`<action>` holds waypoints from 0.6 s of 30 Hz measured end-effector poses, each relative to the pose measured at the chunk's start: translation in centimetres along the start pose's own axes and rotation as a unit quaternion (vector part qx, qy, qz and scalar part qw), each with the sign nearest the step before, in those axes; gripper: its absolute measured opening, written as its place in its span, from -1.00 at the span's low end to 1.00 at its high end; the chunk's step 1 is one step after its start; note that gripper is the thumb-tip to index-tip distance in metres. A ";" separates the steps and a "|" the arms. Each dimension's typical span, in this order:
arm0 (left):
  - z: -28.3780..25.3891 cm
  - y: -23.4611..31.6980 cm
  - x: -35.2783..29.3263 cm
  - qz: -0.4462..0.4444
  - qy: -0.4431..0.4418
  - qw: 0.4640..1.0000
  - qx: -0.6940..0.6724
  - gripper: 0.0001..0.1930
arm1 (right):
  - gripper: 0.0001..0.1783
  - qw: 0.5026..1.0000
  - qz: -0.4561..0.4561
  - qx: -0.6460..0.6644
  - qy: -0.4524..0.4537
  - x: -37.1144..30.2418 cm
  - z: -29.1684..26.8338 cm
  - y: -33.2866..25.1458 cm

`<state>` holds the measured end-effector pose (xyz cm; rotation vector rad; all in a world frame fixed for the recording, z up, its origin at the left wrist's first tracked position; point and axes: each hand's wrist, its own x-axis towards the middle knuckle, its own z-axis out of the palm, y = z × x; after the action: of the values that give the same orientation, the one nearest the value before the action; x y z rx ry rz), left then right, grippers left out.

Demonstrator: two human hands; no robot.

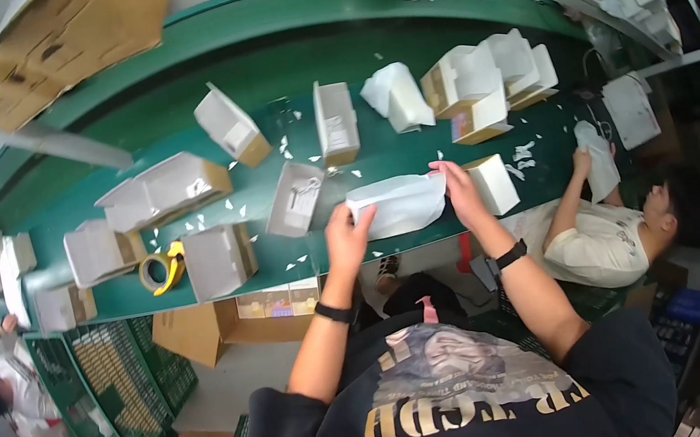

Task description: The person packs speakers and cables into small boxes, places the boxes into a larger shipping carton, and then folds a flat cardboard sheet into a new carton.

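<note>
Near the front edge of the green table, a thin white bag [401, 207] lies stretched sideways between my hands. My left hand [348, 237] pinches its left end, thumb on top. At the opposite end, my right hand [462, 190] grips the bag's edge with its fingers toward the far side. What the bag contains, if anything, cannot be made out. Just right of my right hand stands a white box [493, 186]. To the left of the bag, an open grey box [295, 198] has small pieces inside. Farther back is a box in a crumpled white wrapping [399, 97].
Several open boxes [178, 187] stand along the left, beside a yellow tape dispenser [164, 269]. More boxes [476, 86] cluster at the back right. White paper scraps [524, 156] dot the green tabletop [398, 147]. A co-worker [606, 240] at the right holds a white bag [598, 163].
</note>
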<state>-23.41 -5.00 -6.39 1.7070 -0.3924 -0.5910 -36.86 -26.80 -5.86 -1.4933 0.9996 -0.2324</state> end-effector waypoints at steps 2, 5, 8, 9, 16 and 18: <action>-0.2 -1.2 -0.8 0.175 0.125 0.973 0.087 -0.66 | -0.60 0.984 -0.129 0.118 0.018 -2.3 -0.2 0.7; 0.0 -1.6 -0.5 0.190 0.049 0.976 0.091 -0.60 | -0.60 0.970 -0.244 -0.014 -0.018 -3.2 0.2 2.5; 1.1 -0.7 0.6 0.075 -0.024 0.995 0.066 -0.55 | -0.55 0.974 -0.204 -0.079 -0.060 -1.4 0.2 3.7; 1.6 -0.3 1.4 -0.046 -0.062 0.996 0.034 -0.54 | -0.49 0.987 -0.112 -0.079 -0.080 -0.3 0.2 3.6; 2.3 0.0 2.2 -0.082 0.006 0.979 0.187 -0.55 | -0.33 0.992 0.103 -0.017 -0.071 1.6 2.9 2.6; 2.6 0.5 1.3 0.218 0.176 0.896 0.343 -0.58 | -0.47 0.993 0.047 -0.110 0.018 1.1 3.5 2.1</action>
<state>-23.82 -7.90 -6.48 2.2436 -0.7530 0.2325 -34.78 -24.73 -8.93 -1.6409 1.1511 -0.0849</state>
